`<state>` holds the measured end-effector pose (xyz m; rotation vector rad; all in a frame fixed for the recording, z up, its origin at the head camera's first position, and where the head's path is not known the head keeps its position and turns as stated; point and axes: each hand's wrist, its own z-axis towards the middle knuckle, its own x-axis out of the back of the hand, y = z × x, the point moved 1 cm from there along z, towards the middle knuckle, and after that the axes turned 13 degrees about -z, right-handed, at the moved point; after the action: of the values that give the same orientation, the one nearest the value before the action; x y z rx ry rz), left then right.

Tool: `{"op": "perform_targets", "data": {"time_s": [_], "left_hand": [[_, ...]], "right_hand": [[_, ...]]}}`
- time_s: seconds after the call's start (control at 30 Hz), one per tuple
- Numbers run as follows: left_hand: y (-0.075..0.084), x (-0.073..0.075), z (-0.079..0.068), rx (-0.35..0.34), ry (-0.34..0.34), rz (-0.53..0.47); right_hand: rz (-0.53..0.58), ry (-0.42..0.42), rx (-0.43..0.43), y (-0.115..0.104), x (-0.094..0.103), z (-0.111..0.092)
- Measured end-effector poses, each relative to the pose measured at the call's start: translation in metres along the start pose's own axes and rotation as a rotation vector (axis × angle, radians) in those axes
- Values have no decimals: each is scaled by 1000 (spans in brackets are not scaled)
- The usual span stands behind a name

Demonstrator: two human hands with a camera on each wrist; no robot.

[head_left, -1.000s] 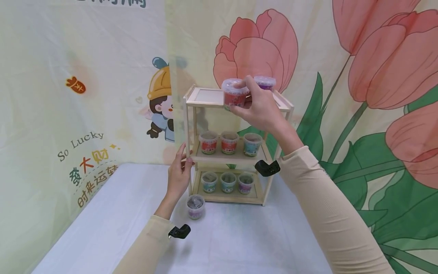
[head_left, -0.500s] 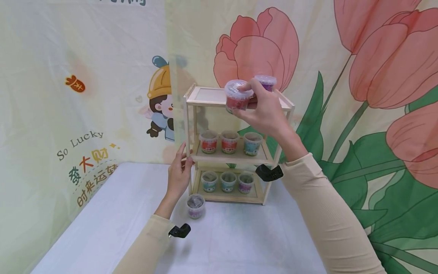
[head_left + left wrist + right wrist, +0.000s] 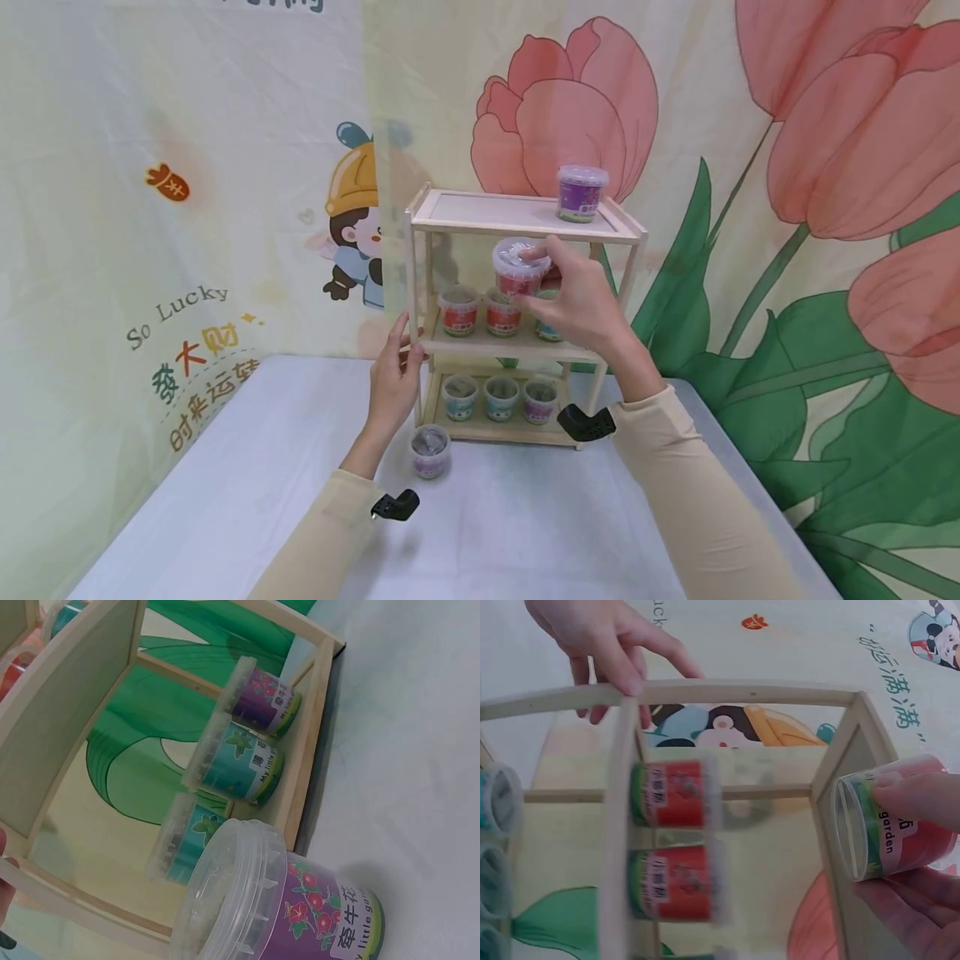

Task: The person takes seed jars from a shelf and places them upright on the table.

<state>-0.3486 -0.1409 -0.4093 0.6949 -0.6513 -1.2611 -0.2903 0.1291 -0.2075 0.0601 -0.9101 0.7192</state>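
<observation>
My right hand (image 3: 585, 302) grips a small plastic tub (image 3: 513, 265) with a clear lid and a red label. It is lifted in front of the rack, below the top board's front edge; the right wrist view shows the tub's base (image 3: 849, 829). My left hand (image 3: 392, 382) holds the left upright of the three-tier wooden rack (image 3: 480, 343) at middle-shelf height, thumb in front and fingers reaching behind. Two red-labelled tubs (image 3: 459, 312) and a blue one (image 3: 547, 327), partly hidden by my right hand, stand on the middle shelf.
On the top board a purple tub (image 3: 580, 196) stands at the right. The bottom shelf bears two blue tubs (image 3: 460, 400) and a purple tub (image 3: 539, 402). Another purple tub (image 3: 430, 454) sits on the white tablecloth (image 3: 495, 533) by the rack's front left foot.
My right hand has brought the red tub down from the level of the top board to just below its front edge. The left hand has stayed on the upright.
</observation>
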Motion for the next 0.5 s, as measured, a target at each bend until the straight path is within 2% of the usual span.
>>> {"op": "perform_targets", "data": {"time_s": [0.27,0.5], "left_hand": [[1,-1,0,-3,6,-1],[0,-1,0,-5,10,10]], "right_hand": [[62,6,-14,3,-35,-31],[106,-19,-80,5,-69,-56]]}}
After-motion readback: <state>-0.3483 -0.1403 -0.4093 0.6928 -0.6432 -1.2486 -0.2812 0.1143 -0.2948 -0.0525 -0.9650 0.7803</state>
